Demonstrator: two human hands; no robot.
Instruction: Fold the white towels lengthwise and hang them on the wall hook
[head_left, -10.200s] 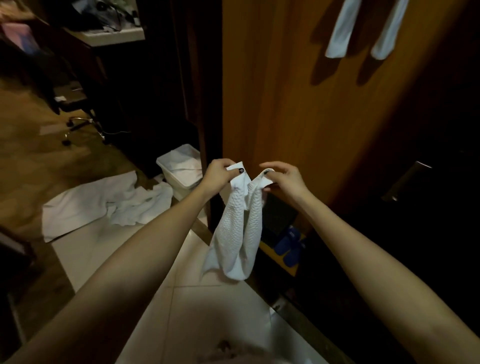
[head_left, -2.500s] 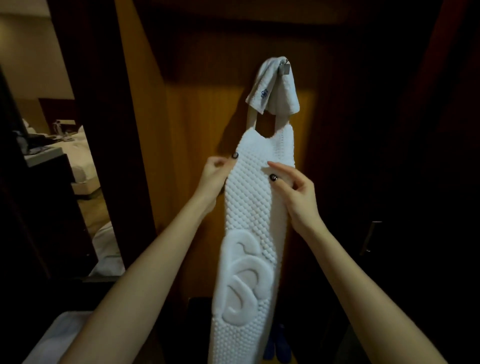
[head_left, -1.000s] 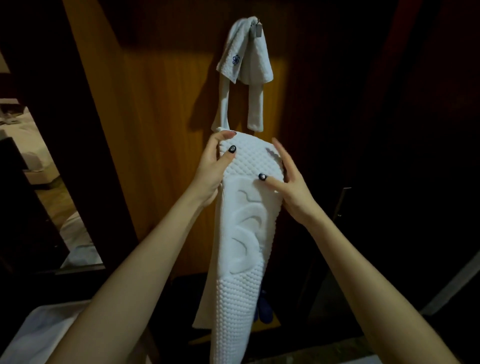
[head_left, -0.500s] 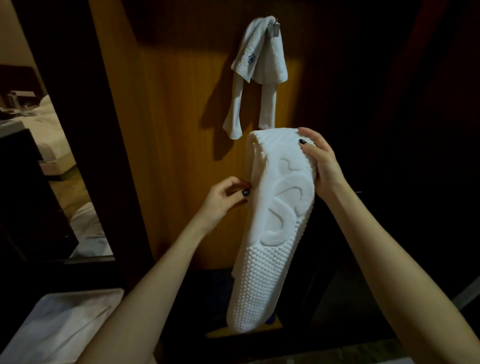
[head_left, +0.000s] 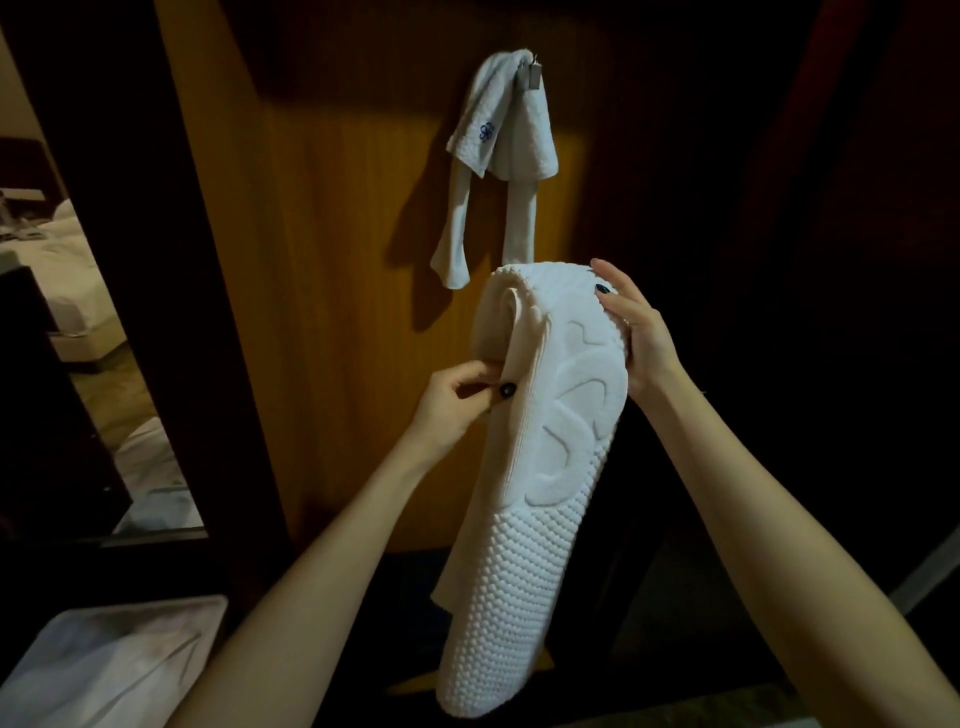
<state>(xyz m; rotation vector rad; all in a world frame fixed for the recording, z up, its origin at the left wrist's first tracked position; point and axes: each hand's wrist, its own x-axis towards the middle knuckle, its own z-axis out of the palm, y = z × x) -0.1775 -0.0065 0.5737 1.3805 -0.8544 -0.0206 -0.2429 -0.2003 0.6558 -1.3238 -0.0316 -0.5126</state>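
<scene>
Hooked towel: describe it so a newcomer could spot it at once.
On the orange-brown wood wall, a metal hook sits near the top. The small towel draped over it bears a blue emblem, unlike the large bumpy towel held below.

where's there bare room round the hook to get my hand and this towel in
The hook is crowded: a small towel drapes over it, only its metal tip showing. Bare wood panel lies left of that towel, and between its hanging ends and the left hand. The folded towel fills the space below.
</scene>
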